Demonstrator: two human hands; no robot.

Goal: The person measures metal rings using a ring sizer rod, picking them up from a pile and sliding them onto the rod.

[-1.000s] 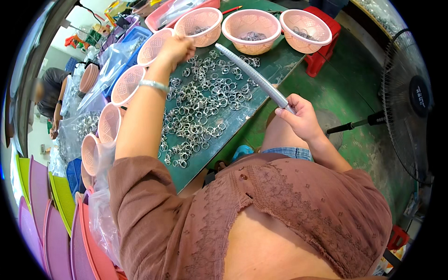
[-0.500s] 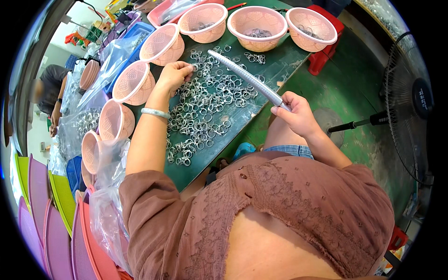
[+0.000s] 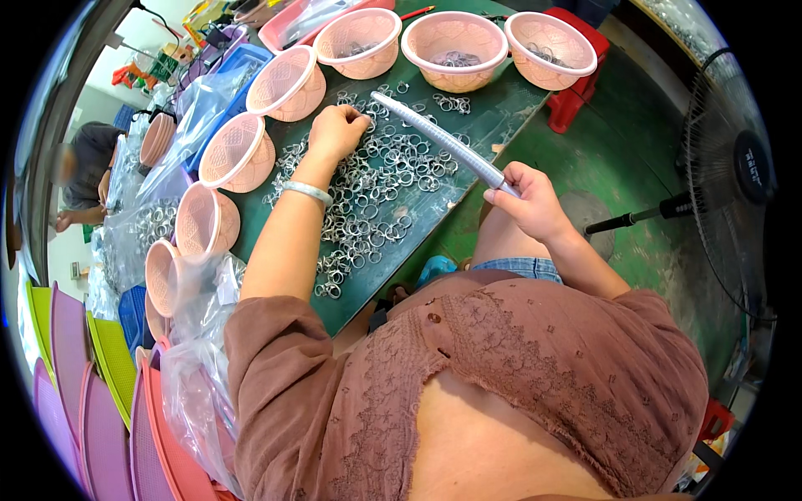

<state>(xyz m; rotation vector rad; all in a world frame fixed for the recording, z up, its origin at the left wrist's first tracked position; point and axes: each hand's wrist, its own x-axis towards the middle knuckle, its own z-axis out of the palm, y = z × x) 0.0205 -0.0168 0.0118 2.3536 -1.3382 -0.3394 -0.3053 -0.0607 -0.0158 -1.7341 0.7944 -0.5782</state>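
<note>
My right hand (image 3: 530,200) is closed round the thick end of a tapered grey ring mandrel (image 3: 443,138), which has marked lines along it and points up and left above the table. A wide scatter of silver-coloured metal rings (image 3: 368,196) covers the green tabletop (image 3: 351,309). At its far left part is my left hand (image 3: 338,132), fingers bent and tips drawn together low over the rings. Whatever sits between those fingertips is hidden. A pale bangle (image 3: 307,192) circles that wrist.
Pink plastic baskets (image 3: 238,152) curve round the table's left and far sides; the far basket (image 3: 455,50) and its neighbours hold rings. Clear plastic bags (image 3: 200,334) lie left. A red stool (image 3: 576,83) and a standing fan (image 3: 735,175) are right. Another person (image 3: 92,159) sits far left.
My left hand has moved a little to the right over the rings, uncovering some rings left of it. My right hand and the mandrel have stayed put. The other person's arm has shifted.
</note>
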